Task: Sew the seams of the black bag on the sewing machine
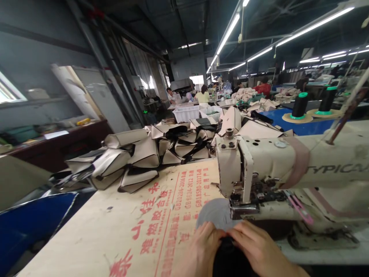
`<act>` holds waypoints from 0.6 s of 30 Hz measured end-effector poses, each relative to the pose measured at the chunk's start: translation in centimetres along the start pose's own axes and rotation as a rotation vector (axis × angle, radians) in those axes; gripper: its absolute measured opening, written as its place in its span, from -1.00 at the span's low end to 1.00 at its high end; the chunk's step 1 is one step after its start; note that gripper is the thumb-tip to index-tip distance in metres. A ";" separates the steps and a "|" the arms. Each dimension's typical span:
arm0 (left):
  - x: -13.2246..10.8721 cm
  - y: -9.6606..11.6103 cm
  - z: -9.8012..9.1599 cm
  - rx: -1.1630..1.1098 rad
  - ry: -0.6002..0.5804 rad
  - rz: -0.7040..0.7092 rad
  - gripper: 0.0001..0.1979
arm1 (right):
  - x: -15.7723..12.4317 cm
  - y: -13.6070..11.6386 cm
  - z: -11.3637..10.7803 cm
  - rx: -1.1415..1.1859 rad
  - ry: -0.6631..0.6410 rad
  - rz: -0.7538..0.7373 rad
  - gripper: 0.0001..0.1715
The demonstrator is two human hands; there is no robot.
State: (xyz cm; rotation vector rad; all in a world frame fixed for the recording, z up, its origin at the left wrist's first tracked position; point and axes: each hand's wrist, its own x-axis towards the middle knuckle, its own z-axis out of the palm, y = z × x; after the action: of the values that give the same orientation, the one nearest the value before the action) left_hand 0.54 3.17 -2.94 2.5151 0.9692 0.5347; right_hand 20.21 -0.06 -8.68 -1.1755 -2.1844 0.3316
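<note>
Both hands are close together at the front of the sewing machine [230, 169], just below its needle area. My left hand [203, 246] has its fingers bent and closed at the near edge of a grey fabric piece [213, 213] with a rounded far end. From the right, my right hand [256, 246] pinches the same edge, its fingertips almost meeting the left ones. Black fabric [232, 257] shows between the two hands; whether it is joined to the grey piece I cannot tell. The grey piece reaches under the machine's head, where the needle is hidden.
A pile of beige bags with dark edging [144, 152] lies beyond the printed plywood board [121, 215]. Black thread cones [300, 105] stand behind the machine. At left is blue sheeting [31, 223]. White bins [186, 114] and people at work [203, 96] appear farther back.
</note>
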 end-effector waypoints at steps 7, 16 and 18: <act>0.4 0.1 0.6 -0.233 -0.012 -0.194 -0.76 | 0.8 0.1 -0.6 0.189 -0.064 0.072 -0.76; -3.9 -1.1 4.4 -0.423 0.251 -0.429 -0.66 | 0.7 -0.4 -1.0 0.304 -0.061 0.100 -0.75; -3.0 -1.0 4.9 -0.352 0.384 -0.526 -0.64 | 0.9 -0.5 -1.3 0.327 -0.040 0.138 -0.74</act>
State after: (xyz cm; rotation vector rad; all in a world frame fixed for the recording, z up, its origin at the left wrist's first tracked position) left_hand 0.23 0.68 -8.18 1.7822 1.4638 0.9344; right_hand 20.33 0.29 -7.11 -1.1417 -1.9901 0.7462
